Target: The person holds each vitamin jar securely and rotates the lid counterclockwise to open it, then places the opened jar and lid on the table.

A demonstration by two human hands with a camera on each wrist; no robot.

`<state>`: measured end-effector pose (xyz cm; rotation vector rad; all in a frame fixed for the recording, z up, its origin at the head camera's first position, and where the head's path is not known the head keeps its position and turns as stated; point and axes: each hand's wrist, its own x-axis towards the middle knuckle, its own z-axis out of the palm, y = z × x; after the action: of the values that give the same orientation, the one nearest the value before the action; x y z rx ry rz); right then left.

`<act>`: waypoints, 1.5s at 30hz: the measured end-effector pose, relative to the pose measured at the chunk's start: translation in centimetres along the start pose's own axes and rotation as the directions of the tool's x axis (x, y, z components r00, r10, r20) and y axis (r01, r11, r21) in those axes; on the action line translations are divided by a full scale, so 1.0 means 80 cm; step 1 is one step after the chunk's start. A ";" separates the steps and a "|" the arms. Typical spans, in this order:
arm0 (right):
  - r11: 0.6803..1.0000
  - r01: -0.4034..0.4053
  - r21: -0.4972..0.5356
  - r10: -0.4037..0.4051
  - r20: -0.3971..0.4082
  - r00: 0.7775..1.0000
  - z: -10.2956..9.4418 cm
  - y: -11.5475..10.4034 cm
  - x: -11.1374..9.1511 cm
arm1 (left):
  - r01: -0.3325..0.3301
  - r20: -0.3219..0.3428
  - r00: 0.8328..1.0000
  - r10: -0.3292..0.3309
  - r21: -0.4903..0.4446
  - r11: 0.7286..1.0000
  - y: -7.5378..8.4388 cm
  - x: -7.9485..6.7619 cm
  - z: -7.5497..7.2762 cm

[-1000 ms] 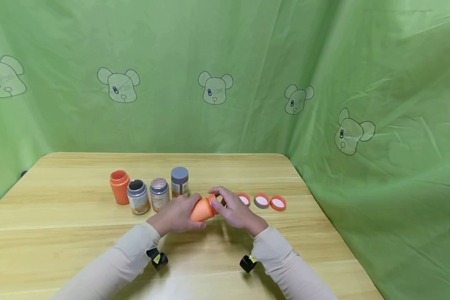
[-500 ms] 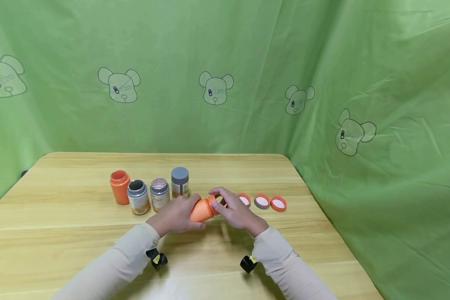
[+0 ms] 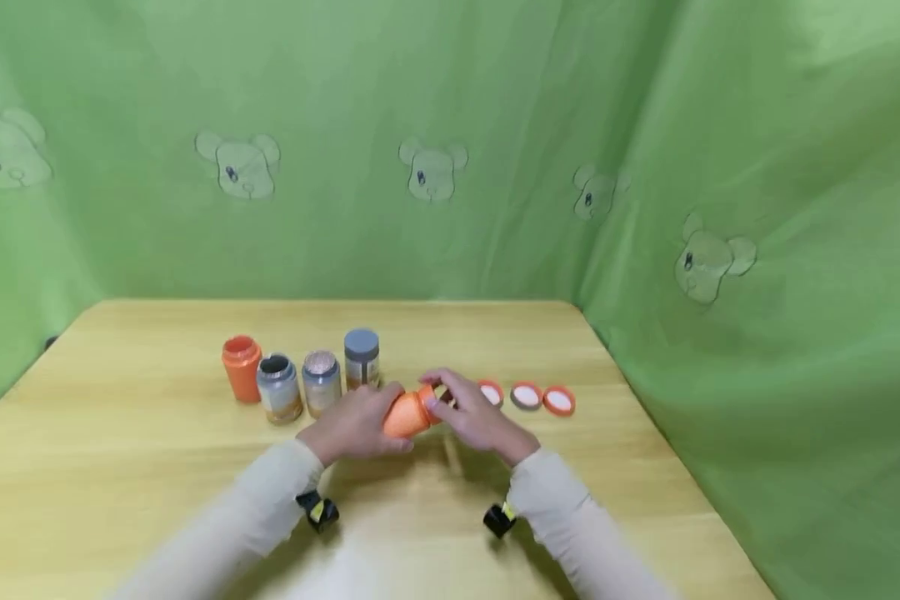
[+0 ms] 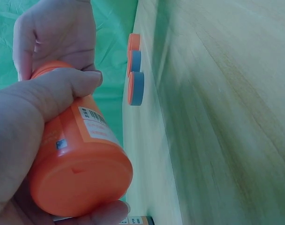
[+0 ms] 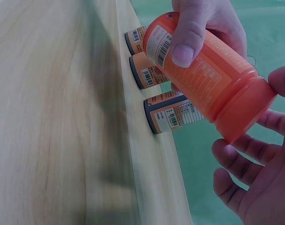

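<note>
My left hand (image 3: 356,423) grips an orange bottle (image 3: 405,416) round its body and holds it tilted above the table. The bottle's printed label with a barcode faces the right wrist view. At its far end sits an orange lid (image 5: 246,110), which the thumb and fingers of my right hand (image 3: 474,417) pinch at the rim. In the left wrist view the bottle's round base (image 4: 81,180) points toward the camera, and the lid is mostly hidden behind the left thumb.
Left of the hands stand an open orange bottle (image 3: 242,375), an open grey-necked jar (image 3: 280,396), a jar with a patterned seal (image 3: 321,387) and a grey-lidded jar (image 3: 362,354). Several loose lids (image 3: 526,396) lie on the right of the wooden table (image 3: 157,483). Green curtain surrounds it.
The right hand's thumb and fingers have shifted slightly around the lid. The left hand keeps its hold on the orange bottle. The head view has tilted a little and is blurred.
</note>
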<state>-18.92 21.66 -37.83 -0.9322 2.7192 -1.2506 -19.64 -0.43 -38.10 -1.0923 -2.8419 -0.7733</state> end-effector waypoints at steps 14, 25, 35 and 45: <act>0.999 -0.033 0.004 0.033 -0.006 0.999 -0.001 -0.002 0.001 | -0.004 0.003 1.000 0.004 0.009 1.000 0.000 0.002 0.000; 0.999 -0.030 0.016 0.030 -0.014 0.999 0.002 0.000 0.001 | 0.012 0.023 1.000 -0.012 0.009 1.000 0.005 0.001 -0.003; 1.000 -0.009 0.018 0.009 -0.016 1.000 -0.005 -0.002 0.002 | -0.019 0.004 1.000 0.019 0.010 1.000 0.005 0.003 -0.004; 1.000 -0.009 0.003 0.009 -0.014 1.000 -0.003 0.001 0.001 | -0.009 0.011 1.000 0.009 0.005 1.000 0.005 0.002 -0.003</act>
<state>-19.06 21.79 -37.71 -0.9133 2.7279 -1.2643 -19.57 -0.16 -37.71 -1.1119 -2.8444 -0.7608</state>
